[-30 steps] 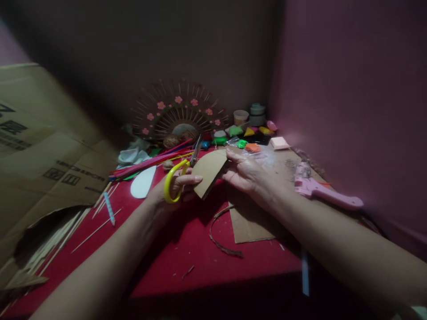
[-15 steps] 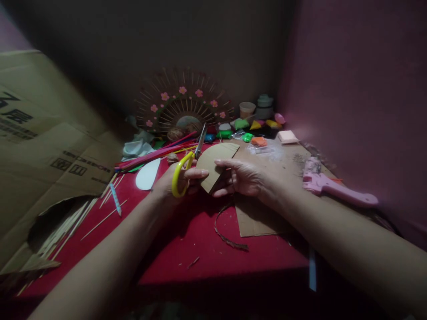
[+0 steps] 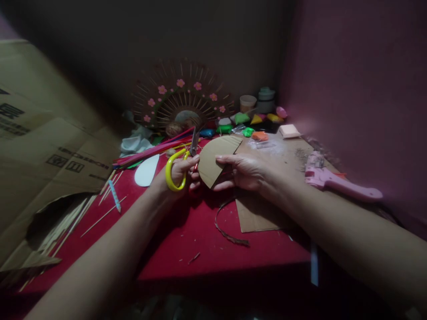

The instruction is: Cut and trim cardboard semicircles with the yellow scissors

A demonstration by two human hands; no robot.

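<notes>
A tan cardboard half-round piece is pinched between the thumb and fingers of my right hand, its curved edge facing up and left. My left hand has scissors with yellow handles hooked on it, the blades pointing up. Its thumb and fingers are closed at the left edge of the cardboard, around something small and red. Whether the left fingertips touch the cardboard is hard to tell. On the red cloth to the left lies a white half-round piece.
A stick fan with pink flowers stands at the back. Colourful clay packs lie behind a cardboard sheet. A pink glue gun is at right, a large cardboard box at left.
My left thumb has come off the face of the cardboard, and the scissors have shifted slightly left. More of the cardboard's face shows, and red now appears at my left fingers.
</notes>
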